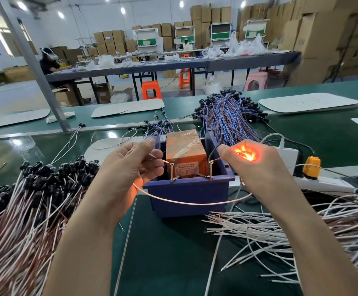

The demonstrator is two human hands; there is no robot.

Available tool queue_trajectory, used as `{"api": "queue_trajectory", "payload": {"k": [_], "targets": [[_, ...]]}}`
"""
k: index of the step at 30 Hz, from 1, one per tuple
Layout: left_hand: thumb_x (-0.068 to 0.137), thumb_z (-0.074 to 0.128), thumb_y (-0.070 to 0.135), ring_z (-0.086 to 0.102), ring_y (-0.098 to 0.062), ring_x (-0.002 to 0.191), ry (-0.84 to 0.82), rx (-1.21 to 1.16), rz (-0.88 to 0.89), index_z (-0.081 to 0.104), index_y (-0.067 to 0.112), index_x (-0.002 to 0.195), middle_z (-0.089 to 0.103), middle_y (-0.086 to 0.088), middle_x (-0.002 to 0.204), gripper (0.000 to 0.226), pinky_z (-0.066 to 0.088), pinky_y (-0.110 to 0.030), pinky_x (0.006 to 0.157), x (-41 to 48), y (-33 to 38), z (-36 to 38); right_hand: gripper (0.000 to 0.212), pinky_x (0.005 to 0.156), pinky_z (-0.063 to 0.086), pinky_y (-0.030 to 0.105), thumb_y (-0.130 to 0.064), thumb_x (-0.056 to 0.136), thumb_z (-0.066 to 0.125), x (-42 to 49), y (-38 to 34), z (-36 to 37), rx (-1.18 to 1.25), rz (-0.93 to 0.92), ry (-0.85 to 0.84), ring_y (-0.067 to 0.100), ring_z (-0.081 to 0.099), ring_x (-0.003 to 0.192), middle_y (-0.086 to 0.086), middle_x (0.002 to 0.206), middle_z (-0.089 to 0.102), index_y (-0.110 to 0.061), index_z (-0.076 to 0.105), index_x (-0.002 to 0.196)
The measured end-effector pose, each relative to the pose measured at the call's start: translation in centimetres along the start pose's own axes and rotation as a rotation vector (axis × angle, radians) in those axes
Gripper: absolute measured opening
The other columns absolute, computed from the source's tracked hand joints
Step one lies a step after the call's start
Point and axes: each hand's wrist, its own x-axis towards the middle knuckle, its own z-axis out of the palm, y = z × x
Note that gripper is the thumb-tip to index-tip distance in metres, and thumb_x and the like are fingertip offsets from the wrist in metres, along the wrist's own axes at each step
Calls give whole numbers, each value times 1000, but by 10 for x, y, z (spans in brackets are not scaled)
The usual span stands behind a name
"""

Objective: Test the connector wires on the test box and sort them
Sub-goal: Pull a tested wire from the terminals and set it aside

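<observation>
Head view, right hand [257, 167] glowing, connector wire [195, 203] end hidden

Label [187, 167] on test box [184, 146] unreadably small.

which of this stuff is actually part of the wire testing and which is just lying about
In the job:
left hand
right hand
white wire held between them
left screw
right screw
orange test box
blue bin
left wire pile
right wire pile

Lying about:
white tray
orange stool
pink stool
</observation>
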Motion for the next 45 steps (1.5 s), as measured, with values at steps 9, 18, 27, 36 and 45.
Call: {"api": "queue_trajectory", "payload": {"k": [9,18,27,36,45], "targets": [[93,65,22,64,-10,55,55,-33,18,64,11,85,70,-2,69,15,54,-21,51,1,1,-2,37,54,34,22,-62,84,63,1,0,0,34,-25,-49,0,45,47,-20,52,53,-26,63,75],[97,62,28,67,-15,80,347,470,203,58,19,89,70,-2,92,13,56,-38,80,-7,4,-7,27,60,39,10,-67,94,47,-13,-13,-25,195,-91,173,-7,60,69,-21,96,70,-45,60,103],[93,44,61,60,7,91,-146,771,642,48,46,104,60,32,105,19,48,-16,76,-95,-7,109,41,37,13,22,-29,101,46,-43,-46,-66,1029,-98,144,10,15,38,-6,50,26,-24,61,64],[105,32,48,52,-12,60,-637,942,563,56,34,109,59,9,68,29,43,-37,61,-122,-66,158,46,37,19,22,-26,98,42,-56,-28,-144,855,-179,575,12,19,39,-7,45,29,-26,51,53],[108,34,42,62,-25,85,-617,1250,673,61,17,106,69,-4,93,37,47,-39,76,-87,-94,234,25,81,41,29,-33,99,43,-35,35,-222,224,-45,772,8,56,100,0,112,61,-31,67,107]]}}
